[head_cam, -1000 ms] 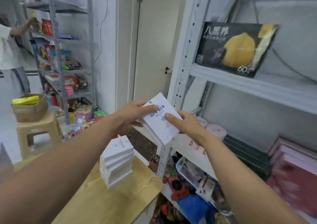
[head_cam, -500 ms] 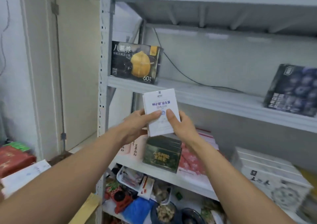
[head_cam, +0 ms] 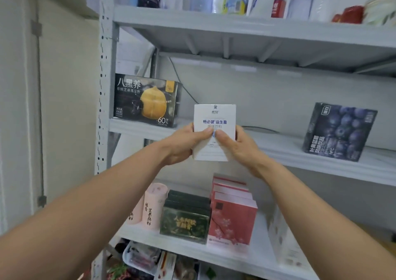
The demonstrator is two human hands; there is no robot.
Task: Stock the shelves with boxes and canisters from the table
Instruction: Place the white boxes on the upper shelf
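I hold a white box (head_cam: 214, 116) with blue print upright in front of the grey metal shelf unit. My left hand (head_cam: 182, 143) grips its left side and my right hand (head_cam: 232, 145) its right side, both thumbs on the front face. The box hangs at the front edge of the middle shelf (head_cam: 278, 151), between a black box with a yellow pot picture (head_cam: 145, 99) and a dark blueberry box (head_cam: 338, 131). The table is out of view.
The top shelf (head_cam: 235, 25) carries bottles and cans. On the lower shelf (head_cam: 192, 247) stand pink canisters (head_cam: 153, 206), a dark green box (head_cam: 185, 219), red boxes (head_cam: 232, 213) and a white box (head_cam: 285, 243). A closed door (head_cam: 64, 108) is left of the shelf post.
My view has swung from the table and its stack of white boxes up to the shelves. Both hands have lifted the white box and turned it upright at middle-shelf height.
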